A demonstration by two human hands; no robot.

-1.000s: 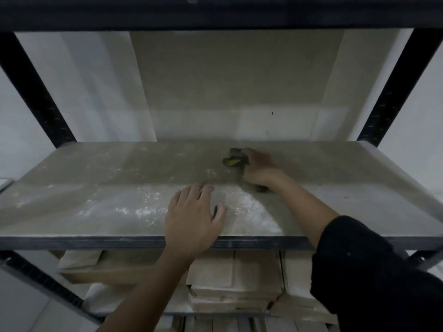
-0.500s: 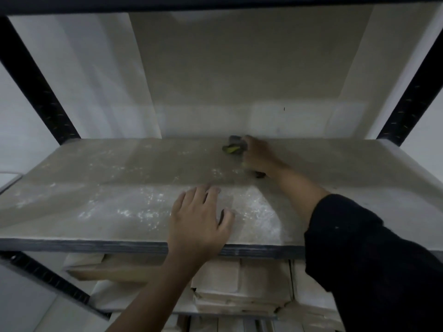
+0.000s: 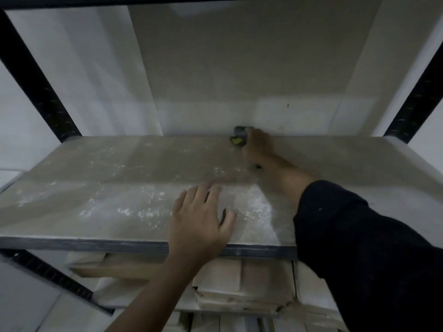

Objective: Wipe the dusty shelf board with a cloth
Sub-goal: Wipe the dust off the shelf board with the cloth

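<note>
While the left hand [image 3: 200, 220] lies flat with fingers spread on the front part of the pale grey, dust-speckled shelf board [image 3: 100, 195], its heel over the board's front edge, the right hand [image 3: 257, 146] reaches to the very back, closed over a small dark grey cloth with a yellow-green patch [image 3: 238, 136]. Only the cloth's left end shows past the fingers, pressed where the board meets the white back wall [image 3: 239, 68]; how much of it is bunched under the palm is hard to tell. White dust flecks lie left of and just beyond the left hand. Open board runs wide to the left of both hands, and to the right of the black sleeve [image 3: 359, 248]. Black metal uprights [image 3: 36, 85] stand at the far corners.
</note>
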